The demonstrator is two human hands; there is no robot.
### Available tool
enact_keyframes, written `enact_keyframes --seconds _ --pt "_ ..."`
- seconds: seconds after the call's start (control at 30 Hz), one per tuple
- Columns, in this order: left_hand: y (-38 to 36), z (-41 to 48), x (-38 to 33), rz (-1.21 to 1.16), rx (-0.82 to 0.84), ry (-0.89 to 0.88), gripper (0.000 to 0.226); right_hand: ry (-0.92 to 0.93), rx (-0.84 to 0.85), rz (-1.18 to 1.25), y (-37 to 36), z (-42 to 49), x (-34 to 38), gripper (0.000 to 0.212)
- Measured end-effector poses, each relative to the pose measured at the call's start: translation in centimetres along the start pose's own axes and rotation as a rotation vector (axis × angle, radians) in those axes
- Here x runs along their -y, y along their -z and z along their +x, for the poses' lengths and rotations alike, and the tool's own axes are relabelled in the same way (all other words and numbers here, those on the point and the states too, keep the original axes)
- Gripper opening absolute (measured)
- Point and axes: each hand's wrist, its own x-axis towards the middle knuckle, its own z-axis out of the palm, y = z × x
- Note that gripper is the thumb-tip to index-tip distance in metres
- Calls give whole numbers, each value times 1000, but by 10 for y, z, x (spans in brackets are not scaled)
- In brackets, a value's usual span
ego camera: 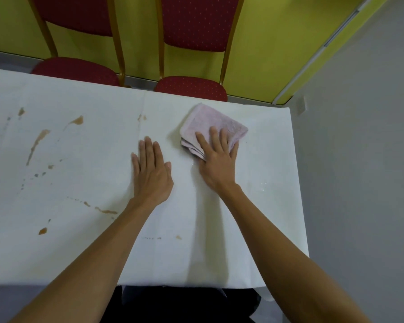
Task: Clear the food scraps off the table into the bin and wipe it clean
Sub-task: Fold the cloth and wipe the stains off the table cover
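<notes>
Head view: right hand (216,164) spread flat, pressing folded pink cloth (210,127) onto white table (254,217), far right near edge. Left hand (151,174) flat w/ fingers together on table, just left of cloth, not touching it. Brown stains (38,141) across left half. Two red chairs (191,88) at far side.

**Colours and patterns.** We see a white surface (98,94) marked with brown streaks and spots (36,142), plus a few small grey specks, to the left of the left hand (151,173). Under the right hand (218,163) we see a pale pink cloth (210,120). Beyond both hands, the chairs (197,22) show dark red upholstery patterned with small pale dots, with golden-brown frames, against a yellow-green wall (266,54).
</notes>
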Motion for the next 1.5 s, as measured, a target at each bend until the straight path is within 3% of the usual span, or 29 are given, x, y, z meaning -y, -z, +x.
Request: enact_keyframes --seconds 0.13,0.3,0.37,0.53,0.63,0.7,0.8,0.9,0.97,1.1,1.17,1.3,1.37,1.5 --pt "-2 -2 6 14 1 -27 64 102 -50 57 7 -20 -38 65" --pt "-1 -3 6 15 17 -27 64 -247 -72 23 18 22 -55 61" --pt "0 -2 5 19 29 -18 64 -266 -83 34 17 42 -36 64" --pt "1 0 5 22 42 -22 65 99 -22 126 -2 28 27 63" --pt "1 0 7 19 37 -34 65 219 -27 151 6 12 5 62" --pt "1 0 8 21 32 -39 65 150 -60 111 15 15 -30 58" --pt "1 0 7 25 46 -32 64 -102 -120 52 35 14 -88 60" --pt "1 -1 6 6 50 -29 64 -263 -141 32 42 0 -96 57" --pt "1 -1 4 6 49 -33 64 -263 -165 36 33 -10 -71 50" --pt "0 -1 6 19 48 -24 64 7 -133 46 8 -39 -17 57" --pt "2 -1 6 21 71 -27 64 43 -147 53 17 -50 -27 55" --pt "7 0 1 38 126 -4 65 -271 -250 76 25 -67 -76 58" --pt "9 -1 -3 43 141 26 65 -322 -264 109 18 -82 -64 61" --pt "13 -10 -26 -40 126 -12 72 -55 -217 169 1 -115 -19 55"
